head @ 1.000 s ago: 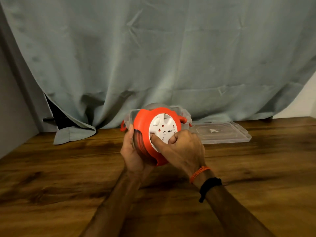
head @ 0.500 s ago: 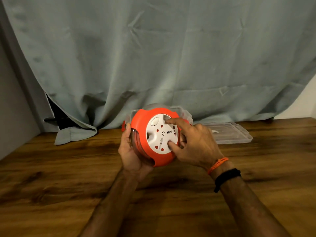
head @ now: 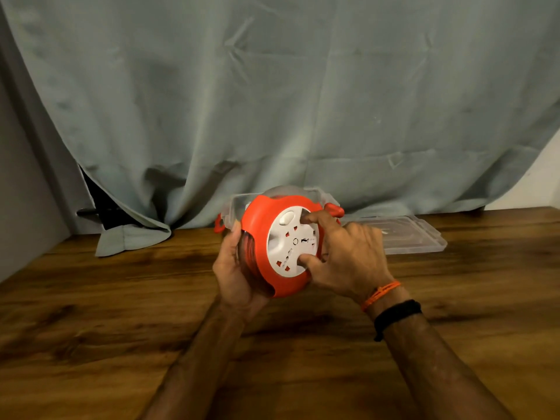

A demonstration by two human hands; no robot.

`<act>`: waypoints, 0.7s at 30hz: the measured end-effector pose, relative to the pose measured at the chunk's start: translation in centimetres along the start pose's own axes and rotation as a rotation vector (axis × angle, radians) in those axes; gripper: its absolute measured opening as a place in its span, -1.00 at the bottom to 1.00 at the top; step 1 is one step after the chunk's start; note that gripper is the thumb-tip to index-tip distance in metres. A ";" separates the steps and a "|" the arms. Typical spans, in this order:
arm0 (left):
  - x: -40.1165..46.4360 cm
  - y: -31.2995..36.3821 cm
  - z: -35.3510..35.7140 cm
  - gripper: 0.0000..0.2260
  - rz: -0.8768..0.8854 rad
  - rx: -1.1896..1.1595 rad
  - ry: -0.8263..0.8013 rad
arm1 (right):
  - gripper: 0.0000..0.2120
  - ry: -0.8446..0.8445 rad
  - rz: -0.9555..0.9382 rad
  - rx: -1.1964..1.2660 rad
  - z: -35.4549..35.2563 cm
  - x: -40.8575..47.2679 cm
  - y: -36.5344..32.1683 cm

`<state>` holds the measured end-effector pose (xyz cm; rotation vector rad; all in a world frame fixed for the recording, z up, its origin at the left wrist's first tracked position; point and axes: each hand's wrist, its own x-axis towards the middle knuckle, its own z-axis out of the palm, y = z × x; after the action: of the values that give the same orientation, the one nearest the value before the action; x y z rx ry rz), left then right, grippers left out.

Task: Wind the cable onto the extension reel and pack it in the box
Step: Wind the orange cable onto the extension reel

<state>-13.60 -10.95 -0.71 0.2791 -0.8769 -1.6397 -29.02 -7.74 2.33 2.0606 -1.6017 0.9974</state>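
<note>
Reel [head: 260, 256] was held above the table [head: 121, 328], on edge, white socket face [head: 292, 244] tilted toward camera. Left hand [head: 235, 274] cupped its clear back side, fingers curled around. Right hand [head: 348, 256] gripped the socket face, thumb and fingertip pressed on. Box [head: 236, 207] open just behind; lid [head: 406, 237] beside it. Markings unreadable.

Wooden table [head: 91, 344] against a curtain [head: 272, 101]

Grey-green cloth hangs creased to the tabletop; a grey wall [head: 21, 192] stands left.
</note>
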 end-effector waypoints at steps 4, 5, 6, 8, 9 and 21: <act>0.0 -0.2 -0.2 -0.36 -0.016 -0.017 -0.022 | -0.40 0.046 -0.006 -0.045 0.4 -0.1 0.1; 0.0 -0.2 -0.1 -0.39 -0.014 -0.021 -0.025 | -0.40 0.067 -0.016 -0.061 0.6 -0.1 0.2; 0.1 -0.3 -0.1 -0.42 -0.009 -0.021 -0.020 | -0.39 0.081 -0.024 -0.069 0.7 -0.2 0.2; 0.1 -0.3 0.1 -0.45 -0.001 -0.030 0.003 | -0.38 0.072 -0.026 -0.065 0.7 -0.3 0.0; 0.0 -0.3 0.1 -0.46 0.001 -0.033 0.006 | -0.38 0.065 -0.022 -0.061 0.8 -0.3 0.0; 0.2 0.3 0.0 -0.38 -0.031 -0.075 0.004 | -0.42 -0.041 0.003 0.162 -0.1 0.4 0.1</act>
<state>-13.45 -11.14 -0.49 0.2444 -0.8095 -1.6960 -29.14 -8.03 2.66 2.1983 -1.5911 1.1267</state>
